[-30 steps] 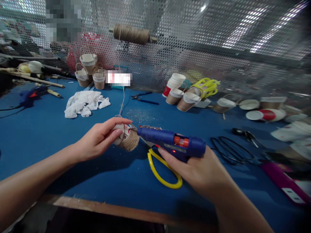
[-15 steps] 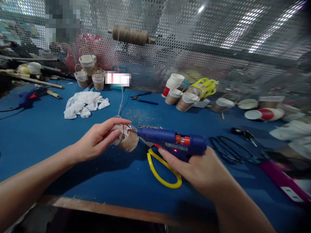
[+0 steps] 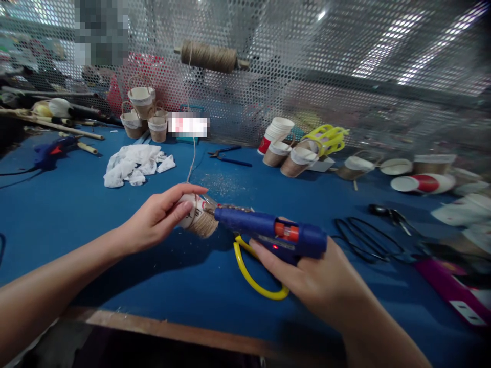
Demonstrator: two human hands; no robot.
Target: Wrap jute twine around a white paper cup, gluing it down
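Between thumb and fingers, my left hand (image 3: 163, 214) grips a small paper cup (image 3: 203, 225) that lies tilted, its lower part wound with jute twine. A strand of twine (image 3: 193, 158) runs from the cup up to a spool (image 3: 209, 55) on the mesh wall. My right hand (image 3: 314, 276) is wrapped round a blue hot glue gun (image 3: 249, 222) with a small red light. The gun's nozzle points left, at the cup's side; whether it touches is hard to tell. Under the gun lie yellow-handled scissors (image 3: 245, 268), partly hidden.
Crumpled white material (image 3: 132, 161) and blue-handled pliers (image 3: 232, 156) lie behind my hands. Twine-wrapped cups stand at back left (image 3: 141, 102) and back right (image 3: 299, 161). A second glue gun (image 3: 53, 151) rests far left. On the right are black cable (image 3: 360, 240) and a purple power strip (image 3: 452, 291).
The glue gun has tilted slightly, its rear end lower, with the nozzle still by the cup. My left hand keeps its hold on the cup. The whole view has shifted a little.
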